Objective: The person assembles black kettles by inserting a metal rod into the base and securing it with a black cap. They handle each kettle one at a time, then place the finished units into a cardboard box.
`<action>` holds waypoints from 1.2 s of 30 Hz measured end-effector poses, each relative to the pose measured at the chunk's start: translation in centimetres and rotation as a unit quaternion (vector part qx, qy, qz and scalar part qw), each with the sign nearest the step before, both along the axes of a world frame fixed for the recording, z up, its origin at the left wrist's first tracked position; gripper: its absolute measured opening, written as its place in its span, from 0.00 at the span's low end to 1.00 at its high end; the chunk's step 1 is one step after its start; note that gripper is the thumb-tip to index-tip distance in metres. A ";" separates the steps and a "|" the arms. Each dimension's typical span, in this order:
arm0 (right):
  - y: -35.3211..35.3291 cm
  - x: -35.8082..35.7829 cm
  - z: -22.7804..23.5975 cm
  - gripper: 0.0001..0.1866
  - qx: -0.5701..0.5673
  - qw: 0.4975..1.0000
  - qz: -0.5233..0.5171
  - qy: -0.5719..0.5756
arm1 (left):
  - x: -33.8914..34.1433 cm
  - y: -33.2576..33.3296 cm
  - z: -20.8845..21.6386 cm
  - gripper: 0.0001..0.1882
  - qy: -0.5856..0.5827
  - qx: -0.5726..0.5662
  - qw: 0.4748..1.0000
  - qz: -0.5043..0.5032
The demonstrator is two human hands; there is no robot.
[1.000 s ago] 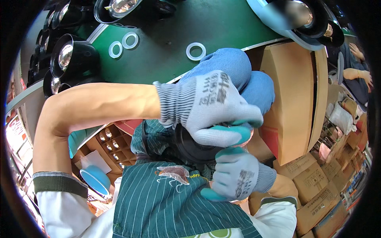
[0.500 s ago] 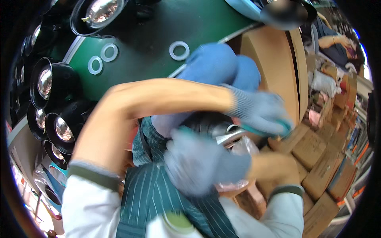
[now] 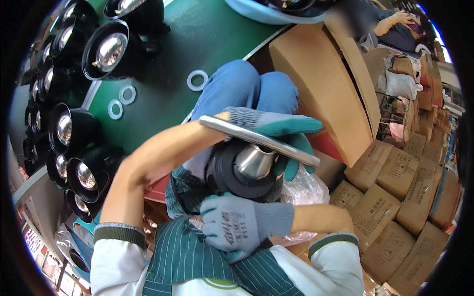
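Observation:
My left hand (image 3: 289, 129), in a grey glove with a teal palm, is closed round a long shiny metal piece (image 3: 259, 140). The piece slants across my wrist; I cannot tell whether it is a bar or a disc seen edge-on. Under it a silver metal cone (image 3: 254, 162) rises from a black round housing (image 3: 222, 170) on my lap. My right hand (image 3: 229, 224), in the same kind of glove, has its fingers curled in at the near side of the housing. What those fingers hold is hidden.
Several black lamp-like housings (image 3: 64, 129) with shiny inner bowls crowd the left. Pale rings (image 3: 198, 80) lie on the green table (image 3: 158, 93). A blue basin (image 3: 266, 16) stands at its far side. To the right are an open carton (image 3: 316, 74), stacked boxes (image 3: 380, 212) and a seated person (image 3: 395, 29).
My left hand has moved left, and the metal piece now shows plainly in it. The right hand has come lower and slightly left, no longer blurred. The whole view has shifted.

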State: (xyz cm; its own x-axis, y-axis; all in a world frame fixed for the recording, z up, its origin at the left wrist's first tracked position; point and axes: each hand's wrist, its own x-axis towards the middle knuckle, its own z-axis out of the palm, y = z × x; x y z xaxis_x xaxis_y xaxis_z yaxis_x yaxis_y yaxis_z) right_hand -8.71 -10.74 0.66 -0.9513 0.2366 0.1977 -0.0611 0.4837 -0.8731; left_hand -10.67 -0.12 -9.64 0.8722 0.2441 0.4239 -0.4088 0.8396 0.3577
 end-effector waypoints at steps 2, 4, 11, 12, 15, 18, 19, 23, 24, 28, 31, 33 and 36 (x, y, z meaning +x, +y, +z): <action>-1.2 1.7 1.0 0.23 0.024 0.991 -0.110 0.073 | -1.9 4.4 1.0 0.30 0.128 0.162 0.973 -0.103; -2.7 4.1 1.9 0.16 0.071 0.977 -0.188 0.073 | -4.6 6.6 0.0 0.27 0.141 0.289 0.947 -0.012; -6.2 6.8 0.6 0.48 0.072 0.792 -0.596 -0.110 | -22.0 7.1 0.1 0.26 0.591 0.211 0.653 0.424; -6.4 6.1 -0.3 0.55 0.080 0.756 -0.634 -0.145 | -23.6 6.7 -0.5 0.26 0.624 0.317 0.592 0.401; -6.2 5.6 -2.4 0.58 0.036 0.775 -0.598 -0.200 | -26.1 3.6 -1.9 0.26 0.665 0.529 0.374 0.370; -6.2 5.5 -2.3 0.55 0.001 0.781 -0.608 -0.140 | -28.0 2.3 -3.6 0.30 0.696 0.526 0.265 0.410; -6.2 5.6 -2.0 0.53 -0.007 0.784 -0.609 -0.122 | -27.8 2.1 -3.0 0.32 0.700 0.539 0.221 0.413; -6.1 7.0 3.5 0.53 0.075 0.754 -0.651 -0.044 | -26.2 -0.2 1.4 0.36 0.529 0.675 0.112 0.502; -5.5 7.4 4.7 0.53 0.092 0.730 -0.677 -0.014 | -25.9 -1.8 2.8 0.35 0.491 0.676 0.203 0.510; -2.2 9.7 1.8 0.41 -0.298 0.670 -0.623 0.272 | -21.2 -5.5 8.3 0.46 0.325 0.675 0.322 0.579; 2.4 6.1 0.4 0.36 -0.489 0.614 -0.495 0.374 | -22.4 -5.9 6.4 0.48 0.463 0.414 0.477 0.622; 5.0 3.5 1.3 0.32 -0.549 0.600 -0.441 0.379 | -22.4 -5.6 8.9 0.47 0.372 0.325 0.608 0.622; 9.7 1.5 0.5 0.30 -0.642 0.599 -0.294 0.377 | -24.1 -3.7 12.8 0.39 0.441 0.346 0.510 0.652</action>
State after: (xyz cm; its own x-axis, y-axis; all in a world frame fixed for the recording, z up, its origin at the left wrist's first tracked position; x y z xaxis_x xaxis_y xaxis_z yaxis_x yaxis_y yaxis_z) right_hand -7.23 -1.05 1.20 -0.3834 0.9046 -0.1862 -0.8207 -0.4262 -0.3805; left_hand -34.82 -3.86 3.19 0.0846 0.9189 0.3853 0.1194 -0.3933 0.9116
